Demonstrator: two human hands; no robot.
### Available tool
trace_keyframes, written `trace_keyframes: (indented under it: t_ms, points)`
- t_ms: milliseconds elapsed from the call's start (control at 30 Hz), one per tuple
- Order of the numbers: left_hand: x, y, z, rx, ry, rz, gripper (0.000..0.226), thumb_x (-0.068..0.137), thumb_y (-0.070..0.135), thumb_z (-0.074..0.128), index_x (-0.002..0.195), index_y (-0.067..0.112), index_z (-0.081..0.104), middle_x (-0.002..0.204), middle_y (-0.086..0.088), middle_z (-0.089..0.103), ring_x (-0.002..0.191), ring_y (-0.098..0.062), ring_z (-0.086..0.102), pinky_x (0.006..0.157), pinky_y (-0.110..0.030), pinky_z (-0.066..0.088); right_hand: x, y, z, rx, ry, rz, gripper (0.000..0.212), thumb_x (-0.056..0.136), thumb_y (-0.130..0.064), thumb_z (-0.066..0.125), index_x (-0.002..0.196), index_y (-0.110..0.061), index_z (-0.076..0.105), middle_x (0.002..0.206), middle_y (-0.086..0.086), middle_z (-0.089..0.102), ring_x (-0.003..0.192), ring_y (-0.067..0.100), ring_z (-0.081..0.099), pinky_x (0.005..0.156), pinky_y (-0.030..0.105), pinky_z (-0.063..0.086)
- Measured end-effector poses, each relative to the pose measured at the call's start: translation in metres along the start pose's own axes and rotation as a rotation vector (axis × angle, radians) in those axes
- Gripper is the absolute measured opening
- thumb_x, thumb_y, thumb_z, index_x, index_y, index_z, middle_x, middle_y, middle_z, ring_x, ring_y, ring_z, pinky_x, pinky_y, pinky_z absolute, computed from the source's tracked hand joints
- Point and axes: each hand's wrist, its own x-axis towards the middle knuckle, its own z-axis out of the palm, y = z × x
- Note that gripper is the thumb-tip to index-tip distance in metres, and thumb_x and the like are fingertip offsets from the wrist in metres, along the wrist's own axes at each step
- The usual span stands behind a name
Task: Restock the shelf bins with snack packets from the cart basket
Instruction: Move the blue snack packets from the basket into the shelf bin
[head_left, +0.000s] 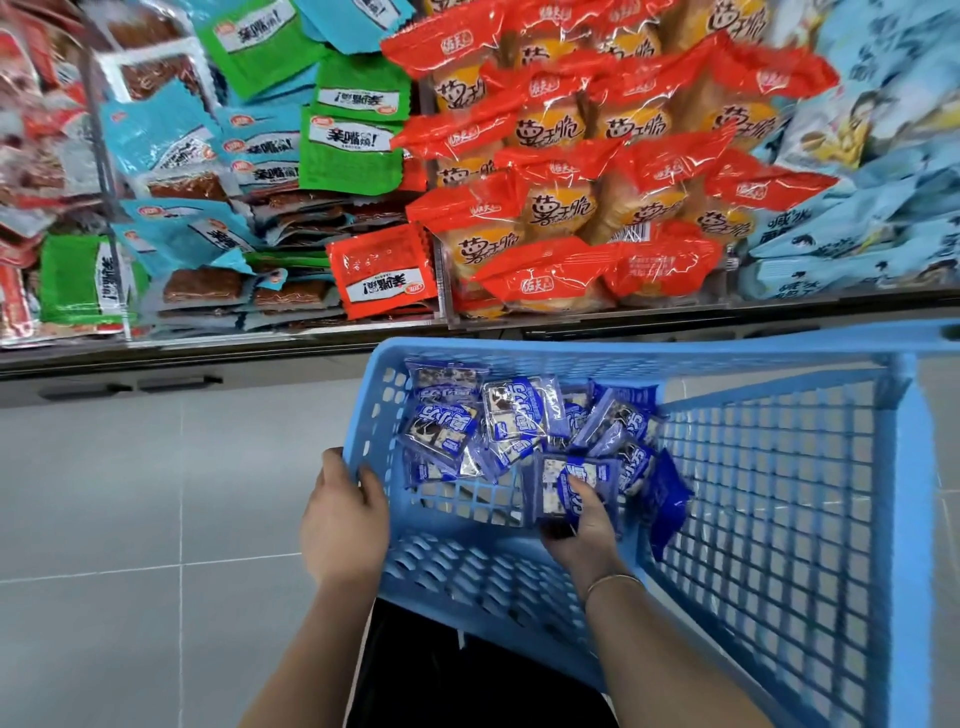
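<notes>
**Basket stock: blue snack packets, one in hand**

Visibility: the shelf bins (571, 310) are cut off at the top and both sides, and print at the frame edges is blurred. The basket (779, 493) runs out of frame at right and below. The right hand's fingertips are hidden beneath the packet it holds. What the dark shape under the basket is cannot be told.

Item: snack packets (498, 421), dark blue and white, glossy wrap, white lettering. They lie heaped in the far corner of the pale blue lattice basket, overlapping at all angles.

Bins above, left to right: green and teal packets (260, 156); orange-red packets (597, 182), stacked high; pale blue packets (857, 208).

Left hand (343, 519): grips the basket's left rim, thumb outside, fingers curled over into the lattice.

Right hand (582, 519): inside the basket, closed round one blue packet (558, 475) at the near edge of the heap, thumb on top. A thin bracelet (610, 579) sits at the wrist.
</notes>
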Motion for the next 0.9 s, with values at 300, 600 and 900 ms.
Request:
trace_keyframes:
  t_ms: [300, 600, 900]
  points:
    - [-0.035, 0.033, 0.005, -0.191, -0.228, 0.441, 0.078, 0.082, 0.055, 0.049, 0.141, 0.004, 0.038, 0.149, -0.011, 0.033, 0.138, -0.024, 0.028, 0.114, -0.036, 0.024, -0.102, 0.004, -0.019, -0.548, -0.220, -0.025, 0.028, 0.063, -0.007, 0.076, 0.090, -0.005, 0.070, 0.083, 0.015, 0.072, 0.065, 0.027, 0.065, 0.058, 0.028, 0.049]
    - [-0.061, 0.063, 0.032, -0.519, -0.949, -0.097, 0.090, 0.057, 0.067, 0.075, 0.133, 0.028, 0.046, 0.123, 0.010, 0.064, 0.114, -0.008, 0.059, 0.100, -0.030, 0.046, -0.106, -0.020, -0.022, -0.554, -0.478, -0.028, 0.067, 0.088, -0.066, 0.024, 0.121, -0.018, 0.058, 0.117, 0.007, 0.067, 0.106, 0.019, 0.065, 0.091, 0.037, 0.049]
    - [-0.049, 0.048, 0.026, -0.699, -0.705, -0.422, 0.101, 0.064, 0.060, 0.074, 0.146, 0.020, 0.030, 0.130, 0.005, 0.059, 0.119, -0.019, 0.057, 0.104, -0.041, 0.040, -0.010, -0.084, -0.017, -2.260, 0.148, -1.031, 0.051, 0.088, -0.009, 0.056, 0.135, -0.011, 0.036, 0.137, 0.008, 0.040, 0.125, 0.024, 0.040, 0.101, 0.036, 0.042]
